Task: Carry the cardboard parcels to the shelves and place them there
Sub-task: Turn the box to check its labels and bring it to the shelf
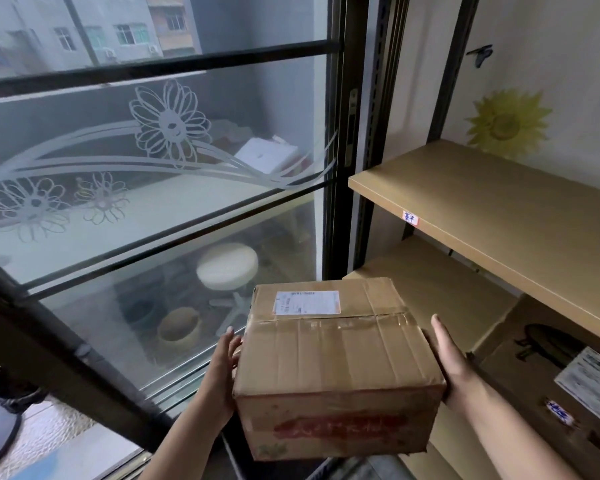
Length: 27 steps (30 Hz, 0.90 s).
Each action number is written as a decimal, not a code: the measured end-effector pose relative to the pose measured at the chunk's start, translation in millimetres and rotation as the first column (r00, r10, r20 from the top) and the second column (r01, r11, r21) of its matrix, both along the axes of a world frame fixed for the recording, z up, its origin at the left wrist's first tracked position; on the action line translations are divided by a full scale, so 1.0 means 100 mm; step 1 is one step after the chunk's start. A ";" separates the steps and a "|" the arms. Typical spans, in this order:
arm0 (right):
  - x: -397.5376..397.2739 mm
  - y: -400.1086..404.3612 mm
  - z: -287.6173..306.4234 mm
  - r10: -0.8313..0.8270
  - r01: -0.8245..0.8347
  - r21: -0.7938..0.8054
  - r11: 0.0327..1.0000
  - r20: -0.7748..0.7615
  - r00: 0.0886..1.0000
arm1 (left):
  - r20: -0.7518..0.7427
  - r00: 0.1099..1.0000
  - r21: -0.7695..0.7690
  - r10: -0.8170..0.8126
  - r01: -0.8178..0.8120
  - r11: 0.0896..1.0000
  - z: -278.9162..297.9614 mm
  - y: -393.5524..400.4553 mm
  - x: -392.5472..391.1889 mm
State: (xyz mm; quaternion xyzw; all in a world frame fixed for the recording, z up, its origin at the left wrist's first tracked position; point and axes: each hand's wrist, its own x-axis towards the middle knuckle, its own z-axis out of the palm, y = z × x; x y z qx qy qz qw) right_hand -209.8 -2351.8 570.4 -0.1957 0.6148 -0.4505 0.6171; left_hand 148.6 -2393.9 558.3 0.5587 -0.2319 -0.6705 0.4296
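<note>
- The left hand [222, 362] is pressing flat on the left side of the taped cardboard parcel [336, 368], fingers together and pointing away from the person.
- The parcel is hanging in the air between both palms, label uppermost, its long axis running across from hand to hand.
- The right hand [452, 362] is pressing the parcel's right side, fingers together, and is the nearer hand to the wooden shelf [492, 202], which is lying up and to the parcel's right.
- A second box [548, 368] is sitting below that shelf.

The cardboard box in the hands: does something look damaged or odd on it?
The cardboard box looks worn: its top tape is wrinkled, its top is creased, and the red print on its front is smudged. No open tear shows.
</note>
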 end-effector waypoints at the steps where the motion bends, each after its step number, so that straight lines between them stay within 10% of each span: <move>1: 0.01 0.02 0.04 -0.005 0.006 0.017 1.000 -0.018 1.000 | 0.000 1.000 0.000 -0.020 0.020 1.000 0.02 0.02 -0.02; 27: -0.01 0.20 0.17 0.040 0.020 -0.239 0.971 0.244 0.969 | 0.014 0.982 -0.064 -0.186 0.187 0.980 0.37 0.30 -0.24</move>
